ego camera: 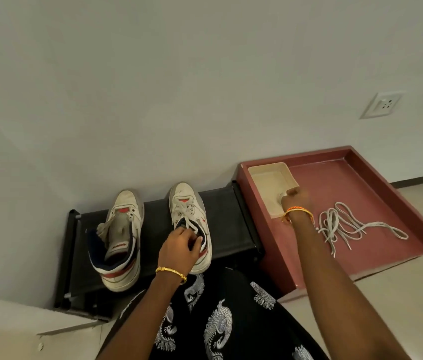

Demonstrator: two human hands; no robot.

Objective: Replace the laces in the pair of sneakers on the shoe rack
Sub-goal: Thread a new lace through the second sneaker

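White sneakers sit side by side on the black shoe rack (220, 216), toes to the wall. The left sneaker (119, 237) has no lace through its holes, and its tongue is pulled open. The right sneaker (190, 219) has its old lace (183, 207) in. The left hand (180, 249) rests on the back of the right sneaker, with fingers curled and pinching a loose bit of that lace. Just to the right of the rack lies a dark red tray (386, 183). A small cream box (270, 178) sits in the tray's corner nearest the rack. The right hand (294, 200) reaches to the box's edge; its fingers look curled, but I cannot tell what they hold. Loose grey laces (348, 224) lie in the tray, right of that hand.
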